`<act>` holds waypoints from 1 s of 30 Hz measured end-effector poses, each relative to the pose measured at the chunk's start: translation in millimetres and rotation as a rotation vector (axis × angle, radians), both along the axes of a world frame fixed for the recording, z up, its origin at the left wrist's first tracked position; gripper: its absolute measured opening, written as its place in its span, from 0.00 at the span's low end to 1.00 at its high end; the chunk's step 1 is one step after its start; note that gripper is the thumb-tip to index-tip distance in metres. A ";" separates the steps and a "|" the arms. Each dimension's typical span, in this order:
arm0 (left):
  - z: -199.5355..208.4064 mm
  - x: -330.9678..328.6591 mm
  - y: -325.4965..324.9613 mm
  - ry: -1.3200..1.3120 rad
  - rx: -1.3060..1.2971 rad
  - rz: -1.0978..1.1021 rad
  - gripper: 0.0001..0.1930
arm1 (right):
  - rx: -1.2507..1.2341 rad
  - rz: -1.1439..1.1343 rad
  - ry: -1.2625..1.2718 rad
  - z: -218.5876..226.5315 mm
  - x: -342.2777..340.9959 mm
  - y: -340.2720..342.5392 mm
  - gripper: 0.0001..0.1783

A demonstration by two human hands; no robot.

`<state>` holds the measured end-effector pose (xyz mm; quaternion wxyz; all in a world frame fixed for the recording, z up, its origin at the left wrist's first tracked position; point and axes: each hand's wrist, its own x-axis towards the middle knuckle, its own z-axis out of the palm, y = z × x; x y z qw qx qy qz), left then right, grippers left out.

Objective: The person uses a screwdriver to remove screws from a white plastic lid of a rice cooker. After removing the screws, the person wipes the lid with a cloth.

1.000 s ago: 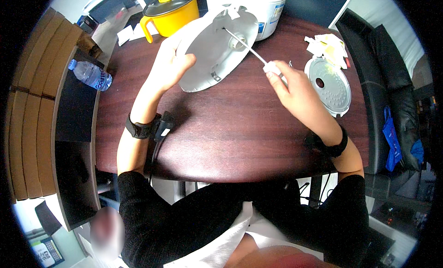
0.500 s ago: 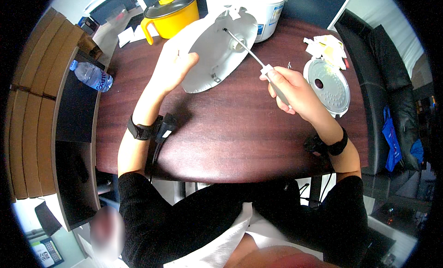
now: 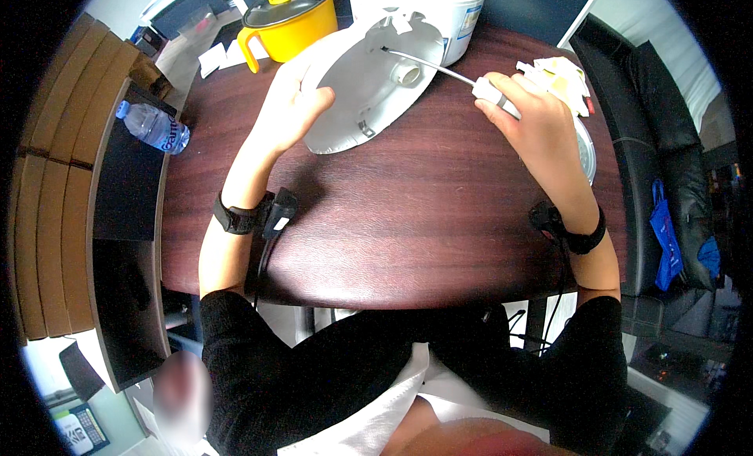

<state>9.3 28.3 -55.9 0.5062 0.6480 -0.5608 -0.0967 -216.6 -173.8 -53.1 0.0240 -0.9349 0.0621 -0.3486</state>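
A white rice cooker point(image 3: 447, 12) stands at the far edge of the dark wooden table point(image 3: 408, 213), its open lid point(image 3: 369, 83) tilted toward me. My left hand point(image 3: 292, 103) grips the lid's left rim. My right hand point(image 3: 524, 118) holds a screwdriver point(image 3: 439, 67) with a white handle; its thin shaft reaches up-left and the tip rests on a spot near the top of the lid's inner face. Both wrists wear black bands.
A yellow pot with a dark lid point(image 3: 286, 20) stands left of the cooker. A round metal plate point(image 3: 584, 146) lies under my right hand, with papers point(image 3: 561, 75) behind it. A water bottle point(image 3: 153, 126) lies on the left shelf. A black sofa point(image 3: 667, 142) is right.
The view has shifted, so the lid and hands sit higher and larger in the picture. My right hand has moved up-right with the screwdriver; my left hand stays on the lid's rim.
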 end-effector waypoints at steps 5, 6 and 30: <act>-3.4 2.4 -3.0 0.018 -0.030 -0.010 0.30 | 1.375 0.165 0.465 -15.6 -3.3 24.2 0.17; -3.1 1.0 -2.5 0.020 -0.014 0.001 0.30 | 1.530 0.204 0.438 -16.2 -3.4 34.6 0.19; -1.1 1.1 -1.6 0.032 -0.021 -0.001 0.29 | 1.337 0.108 0.430 -7.4 2.6 37.3 0.21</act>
